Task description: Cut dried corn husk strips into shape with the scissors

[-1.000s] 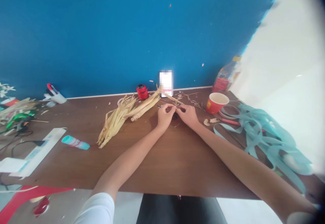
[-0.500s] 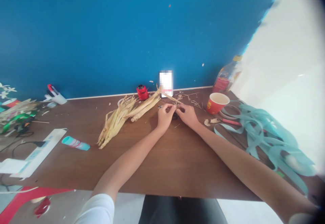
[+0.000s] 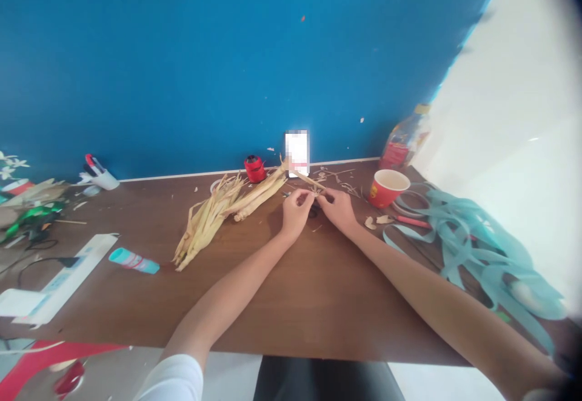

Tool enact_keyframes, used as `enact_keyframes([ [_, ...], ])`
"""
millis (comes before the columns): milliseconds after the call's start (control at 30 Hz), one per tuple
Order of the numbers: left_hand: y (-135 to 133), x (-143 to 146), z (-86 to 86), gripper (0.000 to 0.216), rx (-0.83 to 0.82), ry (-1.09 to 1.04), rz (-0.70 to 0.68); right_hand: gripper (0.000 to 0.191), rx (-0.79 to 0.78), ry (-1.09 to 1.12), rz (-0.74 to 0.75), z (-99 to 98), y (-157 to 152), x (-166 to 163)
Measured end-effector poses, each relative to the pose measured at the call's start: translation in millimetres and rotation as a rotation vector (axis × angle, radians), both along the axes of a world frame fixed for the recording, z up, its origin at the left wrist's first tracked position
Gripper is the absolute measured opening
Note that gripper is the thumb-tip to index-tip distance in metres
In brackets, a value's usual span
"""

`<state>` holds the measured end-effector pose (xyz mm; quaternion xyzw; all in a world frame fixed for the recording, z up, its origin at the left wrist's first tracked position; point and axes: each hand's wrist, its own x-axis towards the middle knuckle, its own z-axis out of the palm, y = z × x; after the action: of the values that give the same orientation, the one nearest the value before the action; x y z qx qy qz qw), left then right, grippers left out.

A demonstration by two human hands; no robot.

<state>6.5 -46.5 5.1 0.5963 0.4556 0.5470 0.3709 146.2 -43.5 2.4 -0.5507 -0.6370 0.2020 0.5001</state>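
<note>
Only the view is shifting slightly; left hand [image 3: 296, 213] and right hand [image 3: 337, 210] are still pinching a husk strip [image 3: 310, 180], continuing close fingerwork.

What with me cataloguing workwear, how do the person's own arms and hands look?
The left hand and right hand are bare, no gloves or watch visible. A plain white sleeve shows on the left arm; on the right arm, only a pale sleeve edge.
</note>
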Motion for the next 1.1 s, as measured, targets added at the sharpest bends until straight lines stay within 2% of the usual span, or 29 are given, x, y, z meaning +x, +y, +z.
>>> enact_keyframes([
  [267,2,-2,-3.1,0.022,-0.008,0.054,0.068,0.02,-0.009,-0.08,0.022,0.7,-1,-1],
  [633,1,0,-3.0,0.013,0.041,0.092,0.042,0.022,0.064,-0.112,0.004,1.6,-5,-2],
  [800,4,-2,-6.2,0.011,0.077,0.108,0.028,0.022,0.027,-0.123,0.01,2.0,-4,-3],
  [1100,7,-3,-11.0,0.015,0.044,0.063,-0.007,0.021,-0.044,-0.091,0.076,5.3,-3,-3],
])
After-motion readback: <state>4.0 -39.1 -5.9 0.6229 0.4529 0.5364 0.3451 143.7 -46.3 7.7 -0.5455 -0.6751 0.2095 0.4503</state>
